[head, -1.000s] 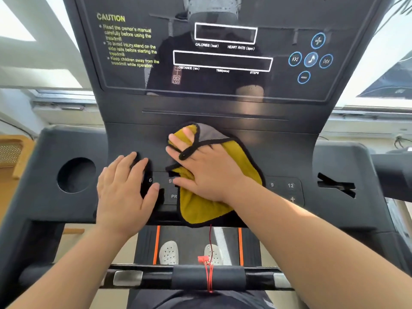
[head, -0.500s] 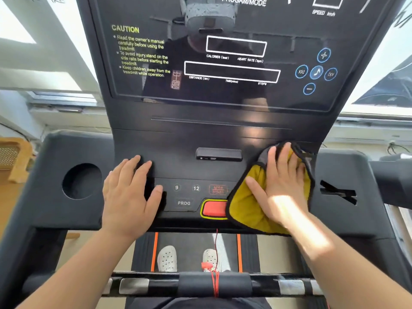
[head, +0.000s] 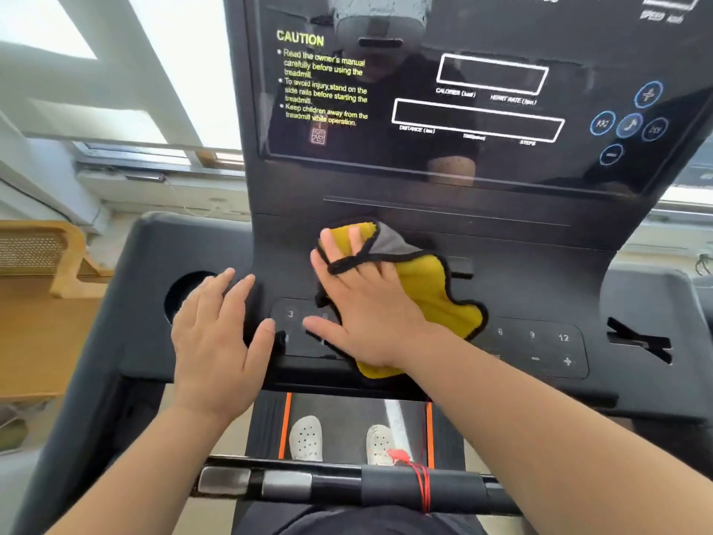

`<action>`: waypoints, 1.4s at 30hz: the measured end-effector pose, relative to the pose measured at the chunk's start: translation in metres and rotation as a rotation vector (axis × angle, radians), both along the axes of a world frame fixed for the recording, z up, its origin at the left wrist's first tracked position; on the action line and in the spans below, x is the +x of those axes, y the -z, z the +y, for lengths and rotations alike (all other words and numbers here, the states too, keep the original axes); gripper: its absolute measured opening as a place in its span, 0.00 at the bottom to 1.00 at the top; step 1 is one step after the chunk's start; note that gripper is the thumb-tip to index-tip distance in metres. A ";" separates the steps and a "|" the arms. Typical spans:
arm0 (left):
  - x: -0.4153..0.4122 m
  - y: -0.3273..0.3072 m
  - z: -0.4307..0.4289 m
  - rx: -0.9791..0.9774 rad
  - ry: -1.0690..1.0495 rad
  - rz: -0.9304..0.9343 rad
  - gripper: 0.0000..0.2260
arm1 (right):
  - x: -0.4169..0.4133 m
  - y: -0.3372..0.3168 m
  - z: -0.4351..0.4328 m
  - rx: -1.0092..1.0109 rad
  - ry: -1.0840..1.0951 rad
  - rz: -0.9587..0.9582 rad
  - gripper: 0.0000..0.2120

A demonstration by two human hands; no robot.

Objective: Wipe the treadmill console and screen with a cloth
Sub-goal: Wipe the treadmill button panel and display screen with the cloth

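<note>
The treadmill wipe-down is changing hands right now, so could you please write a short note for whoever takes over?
Right hand: flat, pressing the yellow cloth onto the console, left of centre, over part of the keypad.
Left hand: open, resting bare on the console's left side beside the cup holder.
Done: console wipe under way.
Left: rest of the console, then the screen above, which the cloth is not touching.

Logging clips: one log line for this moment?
right hand: flat on yellow cloth | left hand: resting on console | screen: untouched
</note>
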State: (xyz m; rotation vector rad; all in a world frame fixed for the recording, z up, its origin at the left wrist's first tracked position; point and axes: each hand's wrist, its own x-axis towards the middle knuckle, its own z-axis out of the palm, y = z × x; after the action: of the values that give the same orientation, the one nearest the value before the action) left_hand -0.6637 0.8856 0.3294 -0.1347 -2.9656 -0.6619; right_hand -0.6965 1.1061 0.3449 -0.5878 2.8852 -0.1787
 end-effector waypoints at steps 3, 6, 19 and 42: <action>0.001 -0.002 -0.015 0.015 -0.018 -0.014 0.29 | -0.004 0.005 -0.040 -0.040 -0.110 -0.031 0.41; 0.000 0.000 -0.029 0.038 -0.014 -0.008 0.28 | 0.006 0.006 -0.060 -0.116 -0.209 -0.025 0.38; -0.015 -0.001 -0.057 0.152 0.090 -0.022 0.26 | 0.033 0.006 -0.049 0.021 0.249 -0.025 0.44; -0.001 0.010 -0.109 -0.086 0.114 -0.118 0.29 | 0.038 0.014 -0.086 0.099 0.251 0.019 0.41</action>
State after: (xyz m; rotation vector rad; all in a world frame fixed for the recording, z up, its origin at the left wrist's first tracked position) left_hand -0.6647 0.7765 0.3192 -0.2833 -3.1210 -0.5734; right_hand -0.6581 1.0204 0.3313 -0.2093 2.9574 -0.0644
